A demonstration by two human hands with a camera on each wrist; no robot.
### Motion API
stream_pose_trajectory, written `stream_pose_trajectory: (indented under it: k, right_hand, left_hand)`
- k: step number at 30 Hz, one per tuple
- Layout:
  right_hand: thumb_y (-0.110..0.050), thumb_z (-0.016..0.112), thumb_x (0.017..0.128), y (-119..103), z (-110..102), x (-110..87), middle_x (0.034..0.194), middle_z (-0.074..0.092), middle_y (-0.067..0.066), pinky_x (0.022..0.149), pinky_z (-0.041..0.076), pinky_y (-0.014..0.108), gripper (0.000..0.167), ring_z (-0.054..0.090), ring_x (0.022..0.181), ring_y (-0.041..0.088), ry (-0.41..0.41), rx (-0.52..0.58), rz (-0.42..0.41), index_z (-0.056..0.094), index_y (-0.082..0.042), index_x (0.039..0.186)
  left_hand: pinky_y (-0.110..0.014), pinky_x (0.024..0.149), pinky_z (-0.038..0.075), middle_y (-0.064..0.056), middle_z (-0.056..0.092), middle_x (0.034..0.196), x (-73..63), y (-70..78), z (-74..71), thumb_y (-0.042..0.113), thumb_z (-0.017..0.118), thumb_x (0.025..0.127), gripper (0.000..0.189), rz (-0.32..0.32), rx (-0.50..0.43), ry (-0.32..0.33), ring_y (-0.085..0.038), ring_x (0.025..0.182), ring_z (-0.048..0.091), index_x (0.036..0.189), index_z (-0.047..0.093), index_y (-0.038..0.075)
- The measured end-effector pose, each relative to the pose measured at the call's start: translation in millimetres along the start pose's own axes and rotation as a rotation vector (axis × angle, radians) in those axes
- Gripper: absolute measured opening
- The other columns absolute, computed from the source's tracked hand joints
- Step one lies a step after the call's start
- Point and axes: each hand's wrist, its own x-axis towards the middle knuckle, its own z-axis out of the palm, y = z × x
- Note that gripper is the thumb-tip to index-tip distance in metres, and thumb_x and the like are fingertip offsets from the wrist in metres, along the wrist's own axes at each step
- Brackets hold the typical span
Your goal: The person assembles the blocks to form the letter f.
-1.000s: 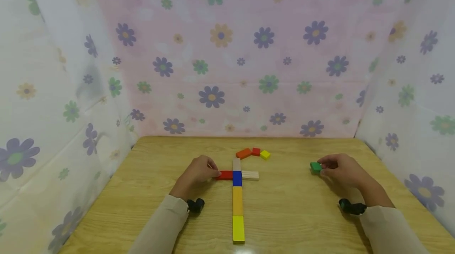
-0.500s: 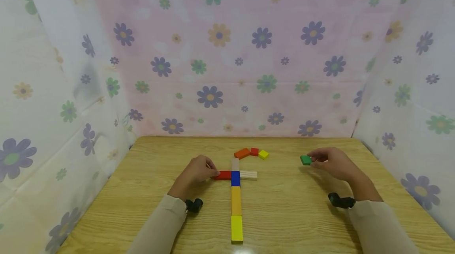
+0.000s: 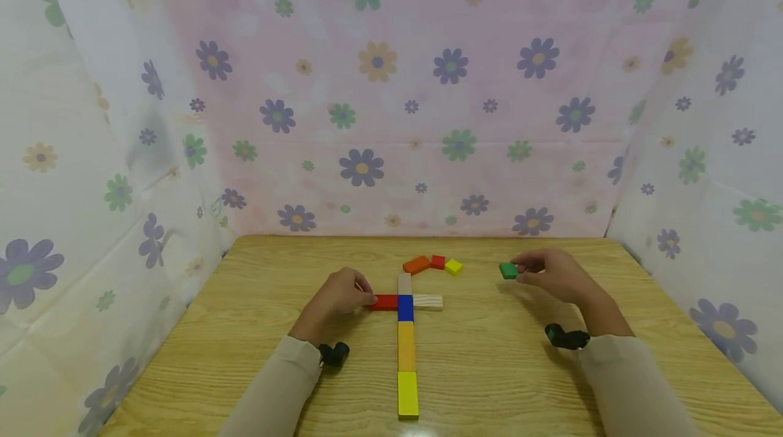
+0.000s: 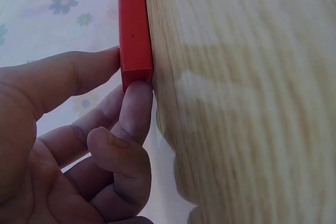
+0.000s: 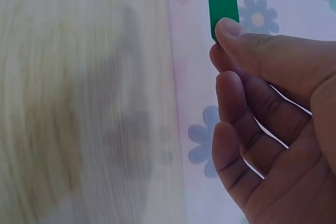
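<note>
Blocks lie flat in a cross on the wooden table (image 3: 275,382). A blue block (image 3: 406,308) forms its centre, joined by a red block (image 3: 387,302) at left, a plain wood block (image 3: 428,301) at right and another plain block (image 3: 404,283) behind. In front run an orange block (image 3: 406,346) and a yellow block (image 3: 407,395). My left hand (image 3: 344,291) holds the red block's outer end, thumb on one side and a fingertip at its end face (image 4: 137,72). Between thumb and finger, my right hand (image 3: 553,275) pinches a small green block (image 5: 222,6) above the table.
Behind the cross sit a loose orange-red block (image 3: 416,264), a small red block (image 3: 438,261) and a small yellow block (image 3: 453,266). Flowered cloth (image 3: 391,117) walls the table at the back and both sides.
My right hand has moved left and slightly farther back, carrying the green block toward the cross. The left hand stays at the red block.
</note>
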Motion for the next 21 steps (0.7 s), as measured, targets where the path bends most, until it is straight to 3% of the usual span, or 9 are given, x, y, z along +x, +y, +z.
stream_pose_trajectory:
  k: [21]
  right_hand:
    - [-0.013,0.070,0.098,-13.6,26.5,27.7,0.111,0.072,0.006,0.086,0.057,0.041,0.033,0.067,0.098,0.020,-0.051,0.068,-0.013,0.070,-0.007,0.130]
  left_hand:
    - [-0.031,0.063,0.048,-0.003,0.067,0.087,0.5,1.7,0.5,0.025,0.082,0.089,0.015,-0.018,-0.002,0.011,-0.021,0.073,0.057,0.086,0.073,0.013]
